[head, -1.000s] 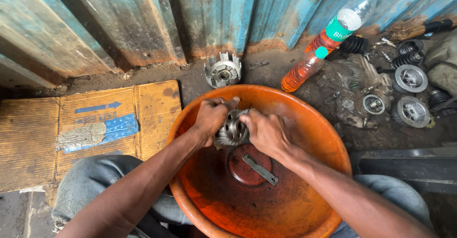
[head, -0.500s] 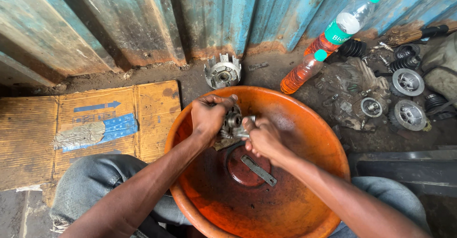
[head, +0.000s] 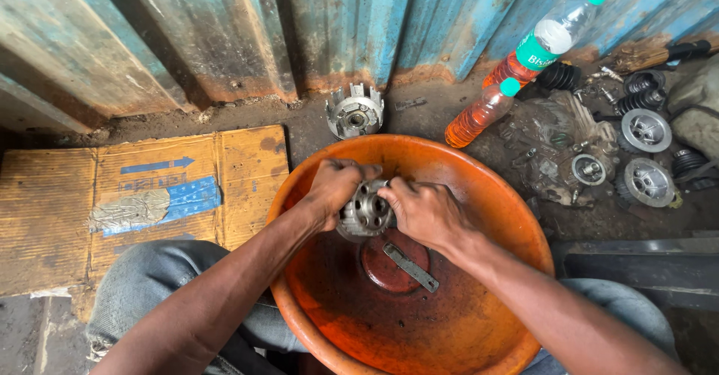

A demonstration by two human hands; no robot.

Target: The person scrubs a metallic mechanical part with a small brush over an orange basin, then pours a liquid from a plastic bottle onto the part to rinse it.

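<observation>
Both of my hands grip a round grey metal hub (head: 365,212) with several holes in its face, held over a large orange basin (head: 479,195). My left hand (head: 332,189) wraps its left side and my right hand (head: 421,210) clasps its right side. In the basin's wet bottom lies a flat metal strip (head: 410,266) on a raised round centre.
A toothed metal drum (head: 355,114) stands by the rusty blue corrugated wall. Two plastic bottles of orange liquid (head: 479,114) lie to the right, beside round metal parts (head: 645,129) and springs. Flattened cardboard (head: 150,195) covers the ground at left. My knees flank the basin.
The hub has turned between my hands, so its holed face now points up at the camera. My hands stay over the basin's far half.
</observation>
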